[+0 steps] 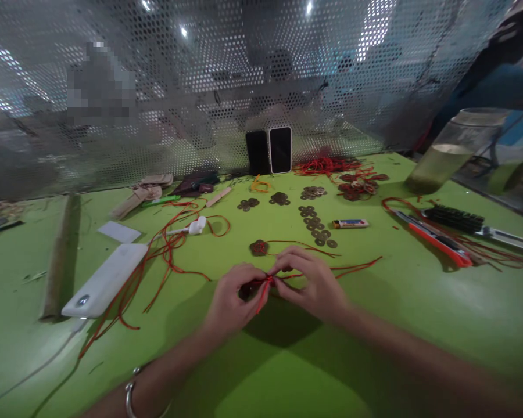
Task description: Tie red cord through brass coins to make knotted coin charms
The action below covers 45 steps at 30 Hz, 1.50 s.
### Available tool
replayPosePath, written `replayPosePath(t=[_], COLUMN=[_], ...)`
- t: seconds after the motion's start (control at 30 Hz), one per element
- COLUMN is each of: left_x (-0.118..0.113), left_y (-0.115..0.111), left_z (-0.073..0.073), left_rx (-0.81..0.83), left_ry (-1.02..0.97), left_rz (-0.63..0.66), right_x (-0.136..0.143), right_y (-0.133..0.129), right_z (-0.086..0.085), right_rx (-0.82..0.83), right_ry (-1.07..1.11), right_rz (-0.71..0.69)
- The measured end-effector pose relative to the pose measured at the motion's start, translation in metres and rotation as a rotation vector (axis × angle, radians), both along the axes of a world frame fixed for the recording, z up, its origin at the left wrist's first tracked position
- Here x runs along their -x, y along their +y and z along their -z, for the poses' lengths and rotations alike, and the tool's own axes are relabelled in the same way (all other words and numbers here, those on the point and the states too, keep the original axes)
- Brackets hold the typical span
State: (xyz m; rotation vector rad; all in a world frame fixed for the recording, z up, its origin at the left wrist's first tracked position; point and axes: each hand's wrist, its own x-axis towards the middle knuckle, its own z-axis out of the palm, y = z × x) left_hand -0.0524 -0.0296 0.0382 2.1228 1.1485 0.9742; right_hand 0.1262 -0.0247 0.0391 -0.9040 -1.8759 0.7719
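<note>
Close together at the middle of the green table, my left hand and my right hand both pinch a red cord. One short end of it hangs down between the fingertips, while longer strands stretch out to the right behind my right hand. Something dark sits inside the curl of my left fingers, mostly hidden. Just beyond my hands lies a cluster of dark coins bound with red cord, its tails trailing right. Loose coins with holes lie in a row farther right.
A white power bank with a cable and tangled red cords lie left. A lighter, a red utility knife, a brush and a jar are right. Phones lean against the perforated metal screen.
</note>
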Motion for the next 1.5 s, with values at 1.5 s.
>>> replayPosePath(t=[1.5], left_x=[-0.007], left_y=[-0.003], left_z=[-0.004], left_rx=[0.276], left_ry=[-0.149], left_rz=[-0.083], right_x=[0.0], right_y=[0.004], right_z=[0.007], right_rx=[0.528], right_ry=[0.197], right_rz=[-0.054])
